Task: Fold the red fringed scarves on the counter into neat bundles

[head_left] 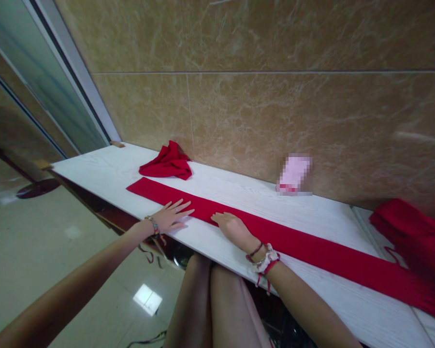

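A long red strip of cloth [282,239] lies flat along the white table, running from the left toward the right edge of view. With fingers spread, my left hand [170,216] rests at the near edge of the strip, its fingertips on the cloth and its palm over the tabletop. My right hand [234,229] lies palm down on the strip a little further right, fingers close together and extended toward the left. Neither hand has anything gripped in it. The strip's far right end is blurred and partly merges with more red cloth.
A crumpled red cloth [167,162] sits behind the strip's left end. A pixelated pink object [295,173] stands near the wall [261,111]. More red cloth [413,232] is heaped at right. The white tabletop [101,162] borders the wall; my legs [212,304] are below its front edge.
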Demonstrator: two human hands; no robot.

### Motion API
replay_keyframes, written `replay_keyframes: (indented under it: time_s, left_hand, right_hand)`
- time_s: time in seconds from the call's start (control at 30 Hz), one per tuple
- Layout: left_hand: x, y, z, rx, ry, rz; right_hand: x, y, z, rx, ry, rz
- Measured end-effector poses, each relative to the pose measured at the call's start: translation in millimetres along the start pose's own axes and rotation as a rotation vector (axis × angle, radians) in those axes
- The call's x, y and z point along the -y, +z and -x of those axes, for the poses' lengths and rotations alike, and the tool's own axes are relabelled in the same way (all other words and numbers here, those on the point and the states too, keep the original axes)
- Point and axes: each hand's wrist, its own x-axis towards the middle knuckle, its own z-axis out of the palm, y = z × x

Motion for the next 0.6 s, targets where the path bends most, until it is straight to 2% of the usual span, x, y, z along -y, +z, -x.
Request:
replay_keyframes:
  time_s: [0.1,0.27,0.37,0.47,0.6]
  left_hand:
    - [-1,-1.6,-3,0.006,-0.002,0.047]
    - [-5,-11.4,-7,-0.002,-0.075,0.086]
    - [-18,-16.3,-14,0.009,-0.01,0.088]
    - [-27,-17.4,-18,0.088,0.021,0.078]
    - [-19,-18.0,-14,0.138,-0.111,0.047]
  right_hand:
    - [-1,0,1,-0.01,0.025,0.003]
    - [1,-2,1,0.007,-0.031,-0.011]
    - [3,-6,2,0.015,-0.026,0.01]
    - [6,-9,4,0.061,-0.027,0.049]
    - [4,-10,5,0.102,-0.045,0.056]
